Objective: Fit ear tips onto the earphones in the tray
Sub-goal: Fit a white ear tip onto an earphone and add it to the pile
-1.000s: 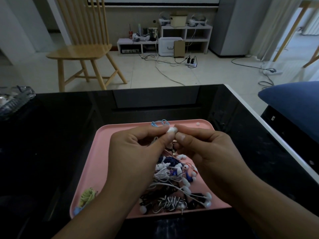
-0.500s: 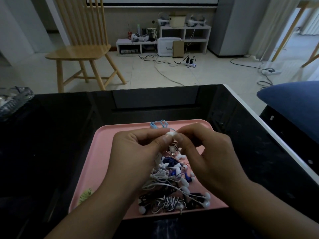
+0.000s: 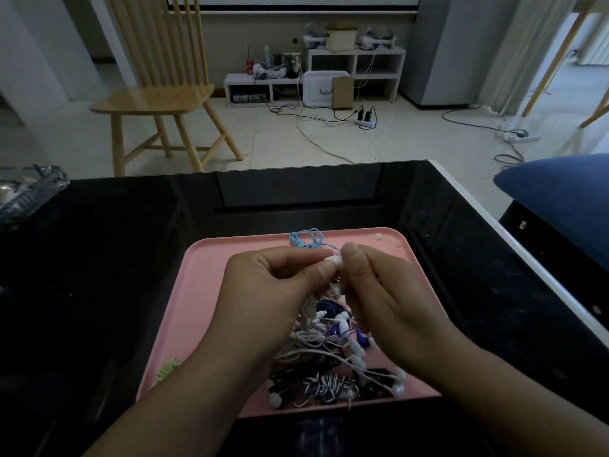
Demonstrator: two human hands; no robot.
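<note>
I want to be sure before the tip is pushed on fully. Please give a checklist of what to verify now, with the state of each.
1. White earbud pinched between both thumbs: ok.
2. Left hand and right hand above the pink tray: ok.
3. Ear tip seated straight: cannot tell, fingers hide it.
4. Cable free of the earphone pile: cannot tell.
5. Spare tip in the tray's far corner: ok.
</note>
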